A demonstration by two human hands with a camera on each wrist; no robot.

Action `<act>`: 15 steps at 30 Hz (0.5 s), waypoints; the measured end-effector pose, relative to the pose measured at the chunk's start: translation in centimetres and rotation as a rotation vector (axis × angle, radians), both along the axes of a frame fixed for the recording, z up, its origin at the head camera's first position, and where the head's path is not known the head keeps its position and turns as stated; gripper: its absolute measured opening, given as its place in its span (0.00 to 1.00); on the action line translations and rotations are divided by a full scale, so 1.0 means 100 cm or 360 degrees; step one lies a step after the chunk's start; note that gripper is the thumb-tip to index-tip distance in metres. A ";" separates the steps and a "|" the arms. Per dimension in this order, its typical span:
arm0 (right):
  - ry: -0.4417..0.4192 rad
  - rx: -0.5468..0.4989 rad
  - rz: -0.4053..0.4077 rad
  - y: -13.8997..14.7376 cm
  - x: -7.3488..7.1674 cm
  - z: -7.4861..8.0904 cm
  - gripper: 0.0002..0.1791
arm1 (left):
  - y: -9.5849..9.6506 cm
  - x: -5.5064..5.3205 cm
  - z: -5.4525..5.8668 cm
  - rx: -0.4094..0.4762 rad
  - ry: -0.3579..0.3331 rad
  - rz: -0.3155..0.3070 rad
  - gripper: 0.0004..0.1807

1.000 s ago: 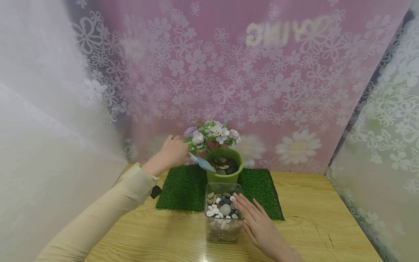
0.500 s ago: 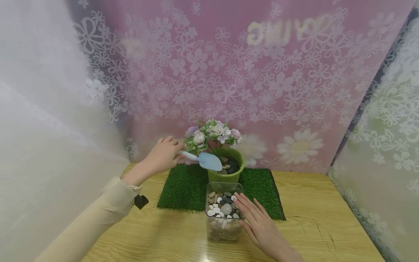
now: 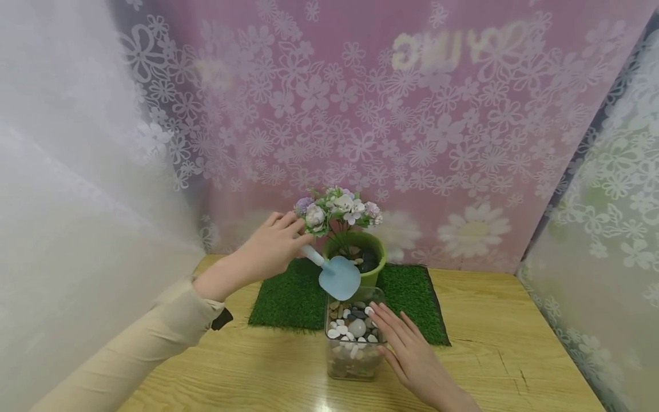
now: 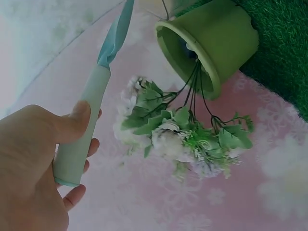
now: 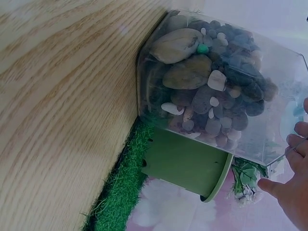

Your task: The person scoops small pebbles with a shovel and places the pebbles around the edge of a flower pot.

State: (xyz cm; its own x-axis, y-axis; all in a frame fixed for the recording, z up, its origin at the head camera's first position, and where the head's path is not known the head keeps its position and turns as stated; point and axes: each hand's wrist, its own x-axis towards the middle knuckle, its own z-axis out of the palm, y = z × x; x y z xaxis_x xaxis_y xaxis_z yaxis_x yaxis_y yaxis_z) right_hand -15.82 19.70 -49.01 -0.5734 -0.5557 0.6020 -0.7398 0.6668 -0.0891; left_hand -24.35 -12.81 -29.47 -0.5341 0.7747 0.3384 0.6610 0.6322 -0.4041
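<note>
head view, blue trowel (image 3: 340,278) grasped in fingers of left hand (image 3: 259,250), near far rim of clear box (image 3: 352,369) of pebbles (image 3: 357,328), green pot (image 3: 380,264) behind, right hand (image 3: 412,355) at box's side, fingers straight

A long sleeve of plain, pale cream cloth (image 3: 128,343) covers the left arm, crossing the head view from between seven and eight o'clock. Its matt surface is smooth along the forearm and creases toward the wrist, finishing in a wide, loose, crumpled cuff of the same cream fabric (image 3: 193,309). A small, angular black piece (image 3: 222,319) juts out at the cuff's four o'clock edge, its details too small to read. The left hand (image 3: 268,246) is bare, as is the right hand (image 3: 409,352) at five o'clock, with slender, tapering fingers (image 3: 391,326).
</note>
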 end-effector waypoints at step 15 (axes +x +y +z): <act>-0.0036 0.0025 -0.0003 0.001 0.001 0.002 0.40 | 0.051 0.008 -0.005 -0.0684 0.0359 -0.0253 0.20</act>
State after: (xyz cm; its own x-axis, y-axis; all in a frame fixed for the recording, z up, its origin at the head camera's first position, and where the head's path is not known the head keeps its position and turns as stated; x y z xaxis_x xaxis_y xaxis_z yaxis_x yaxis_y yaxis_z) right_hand -15.74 19.77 -48.78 -0.5875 -0.5642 0.5801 -0.7367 0.6695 -0.0949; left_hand -23.59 -7.67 -30.01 -0.3485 0.9351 0.0644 0.6019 0.2760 -0.7494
